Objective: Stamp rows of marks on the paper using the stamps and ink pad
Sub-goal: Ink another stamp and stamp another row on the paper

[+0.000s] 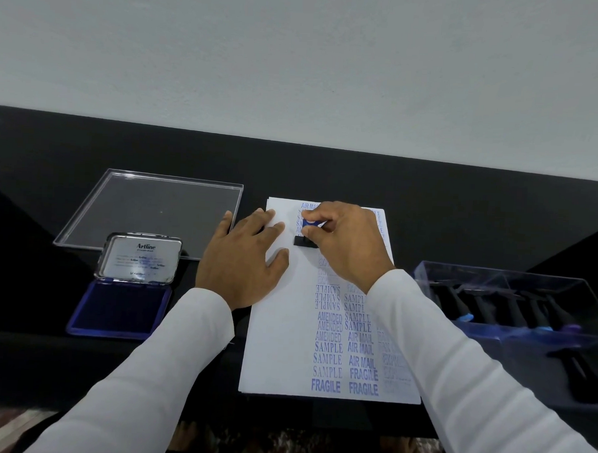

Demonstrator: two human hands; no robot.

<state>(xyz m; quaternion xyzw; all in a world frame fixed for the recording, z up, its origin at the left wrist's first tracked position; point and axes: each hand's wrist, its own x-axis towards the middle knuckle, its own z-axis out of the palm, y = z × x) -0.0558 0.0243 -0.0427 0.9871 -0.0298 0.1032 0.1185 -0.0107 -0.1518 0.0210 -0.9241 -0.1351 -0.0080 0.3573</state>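
The right hand pinches the stamp on the paper, just beside the flat, pressing left hand, so press squarely, then lift straight up to avoid smudging.

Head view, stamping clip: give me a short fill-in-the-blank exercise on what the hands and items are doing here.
1. The right hand pinches a stamp with a ____ handle top.
2. The left hand lies flat on the ____ edge of the paper.
3. The ink pad sits with its lid ____.
4. The bottom row on the paper reads ____.

Missing words: blue; left; open; FRAGILE
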